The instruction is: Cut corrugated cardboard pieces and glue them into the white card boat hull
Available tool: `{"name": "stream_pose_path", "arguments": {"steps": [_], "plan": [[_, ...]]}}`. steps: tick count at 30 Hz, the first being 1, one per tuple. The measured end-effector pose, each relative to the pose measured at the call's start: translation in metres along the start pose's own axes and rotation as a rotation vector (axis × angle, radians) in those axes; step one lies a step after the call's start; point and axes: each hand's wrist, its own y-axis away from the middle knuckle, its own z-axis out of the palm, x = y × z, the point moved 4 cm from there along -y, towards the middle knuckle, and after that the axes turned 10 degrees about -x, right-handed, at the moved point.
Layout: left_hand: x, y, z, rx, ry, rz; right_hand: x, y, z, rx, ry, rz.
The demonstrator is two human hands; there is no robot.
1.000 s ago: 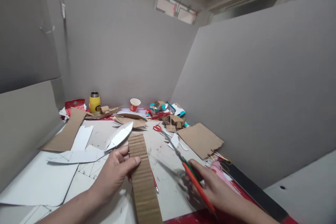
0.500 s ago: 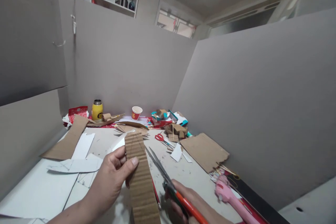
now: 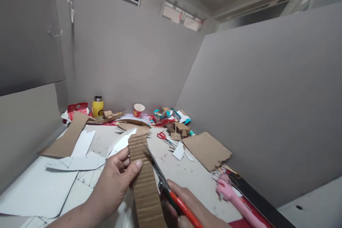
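At the left of the table (image 3: pixel 197 190), a waisted piece of brown cardboard (image 3: pixel 71 135) lies on the far side of some overlapping white sheets (image 3: pixel 29 192), and farther off a yellow bottle (image 3: pixel 98 108) stands upright near the wall, perhaps set there to keep it out of the working area. Right of the sheets, the left hand (image 3: pixel 117 174) is closed on a corrugated cardboard strip (image 3: pixel 146 188), thumb flat on the ribbed face and fingers curled behind the left edge; this pinch seems meant to steady the strip while leaving its right edge within reach. The strip is near the middle, its far end raised toward the paper cup (image 3: pixel 138 111) at the back. Just right of it, the right hand (image 3: pixel 189 197) grips the orange-handled scissors (image 3: pixel 162 180), whose blades point far and left so that a tip crosses the strip's right edge; whether card sits between the blades I cannot tell. Beyond, the red-handled scissors (image 3: pixel 161 135) lie among white scraps (image 3: pixel 179 151), out of use. Farther right are a flat cardboard sheet (image 3: pixel 207 149) and, nearer, a pink tool (image 3: pixel 227 188), probably laid aside at the edge to stay handy.
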Motion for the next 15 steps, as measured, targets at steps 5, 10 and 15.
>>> {"name": "stream_pose_path", "arguments": {"steps": [5, 10, 15], "plan": [[-0.001, 0.002, 0.003, -0.031, 0.032, -0.017, 0.000, -0.001, 0.006, 0.021, -0.099, 0.005], [0.003, 0.002, 0.006, -0.029, -0.002, -0.042, 0.009, 0.002, 0.013, 0.086, -0.169, 0.064], [0.008, -0.002, -0.001, 0.014, -0.070, -0.024, 0.016, 0.001, 0.020, 0.074, -0.188, 0.063]]}}
